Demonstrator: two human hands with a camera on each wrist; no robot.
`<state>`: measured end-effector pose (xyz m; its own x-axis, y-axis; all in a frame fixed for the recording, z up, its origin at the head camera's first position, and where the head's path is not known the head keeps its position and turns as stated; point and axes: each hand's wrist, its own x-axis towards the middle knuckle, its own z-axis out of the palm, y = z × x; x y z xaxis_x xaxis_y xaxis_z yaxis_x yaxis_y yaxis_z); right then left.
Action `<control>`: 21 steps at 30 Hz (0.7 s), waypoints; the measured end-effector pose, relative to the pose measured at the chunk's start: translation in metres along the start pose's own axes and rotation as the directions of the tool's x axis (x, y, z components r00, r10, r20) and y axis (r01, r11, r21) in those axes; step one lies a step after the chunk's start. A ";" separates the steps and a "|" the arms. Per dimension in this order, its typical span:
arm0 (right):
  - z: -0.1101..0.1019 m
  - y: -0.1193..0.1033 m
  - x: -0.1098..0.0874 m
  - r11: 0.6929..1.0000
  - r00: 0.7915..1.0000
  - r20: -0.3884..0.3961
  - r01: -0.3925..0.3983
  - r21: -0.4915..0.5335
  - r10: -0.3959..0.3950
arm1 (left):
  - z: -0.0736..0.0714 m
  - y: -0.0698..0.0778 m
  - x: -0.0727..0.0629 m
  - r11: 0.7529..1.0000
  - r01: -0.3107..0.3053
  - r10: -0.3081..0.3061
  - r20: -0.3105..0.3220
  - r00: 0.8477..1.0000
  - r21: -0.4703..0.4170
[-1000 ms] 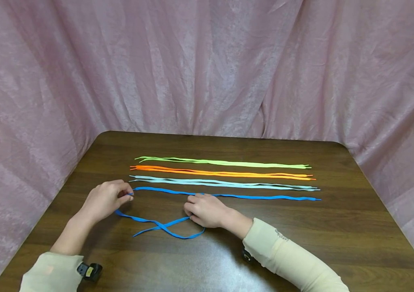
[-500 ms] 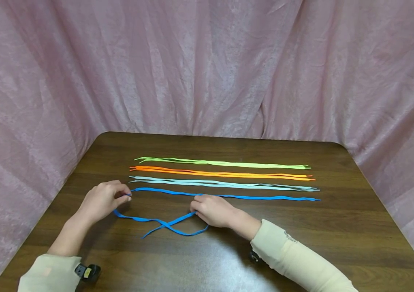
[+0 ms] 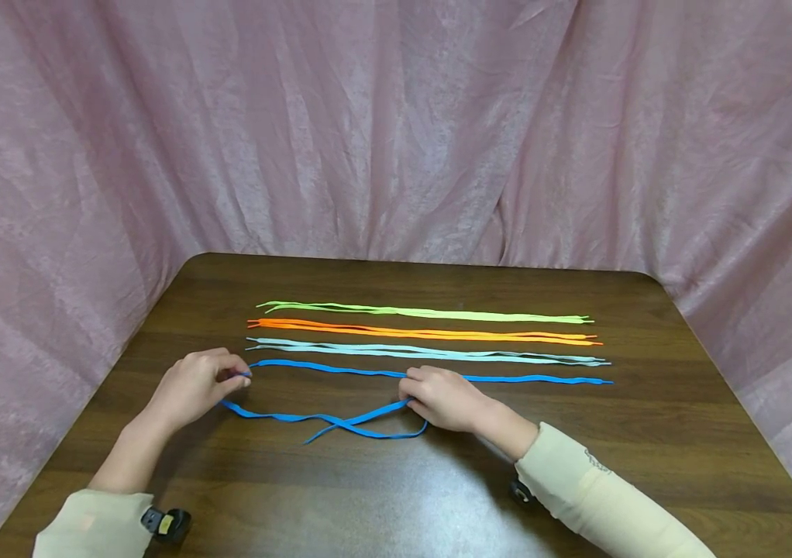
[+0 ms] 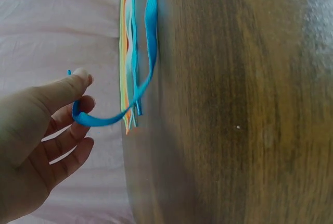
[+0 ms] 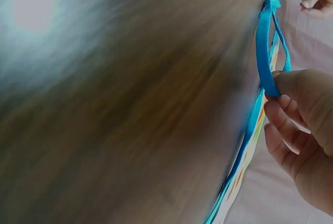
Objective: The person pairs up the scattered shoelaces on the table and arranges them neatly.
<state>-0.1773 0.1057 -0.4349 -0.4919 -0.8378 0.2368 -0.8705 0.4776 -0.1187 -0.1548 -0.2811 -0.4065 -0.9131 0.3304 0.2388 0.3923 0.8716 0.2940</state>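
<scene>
A loose blue shoelace (image 3: 280, 418) stretches between both hands and crosses over itself, with a free tip lying on the table. My left hand (image 3: 190, 391) pinches it near one end between thumb and index finger; in the left wrist view the tip (image 4: 69, 72) pokes out above the thumb. With thumb and fingertips, my right hand (image 3: 448, 401) pinches the same lace farther along, where it bends into a loop (image 5: 264, 52). Just beyond the hands, a second blue shoelace (image 3: 538, 379) lies straight, partly hidden behind the right fingers.
Pale blue laces (image 3: 431, 353), orange laces (image 3: 424, 333) and yellow-green laces (image 3: 438, 313) lie in parallel rows behind the blue one. The wooden table (image 3: 368, 511) ends at a rounded back edge, with a pink curtain (image 3: 396, 132) hanging around it.
My right hand has moved to the right with the lace in its grip, drawing the crossing and the free tip rightward. The left hand has stayed nearly in place, still pinching the end.
</scene>
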 end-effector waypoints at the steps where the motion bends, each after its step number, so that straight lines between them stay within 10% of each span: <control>1: -0.001 0.002 -0.003 1.000 1.000 -0.005 -0.008 0.004 0.008 | 0.000 0.000 0.000 1.000 0.001 -0.001 0.001 1.000 -0.003; 21: -0.019 0.045 -0.072 0.979 0.977 -0.088 -0.185 0.085 0.192 | 0.009 -0.017 -0.007 0.999 0.027 -0.027 0.013 1.000 0.024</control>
<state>-0.1808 0.1925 -0.4391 -0.6468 -0.7040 0.2935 -0.7627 0.5996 -0.2424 -0.1559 -0.2950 -0.4220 -0.9249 0.3112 0.2183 0.3646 0.8888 0.2777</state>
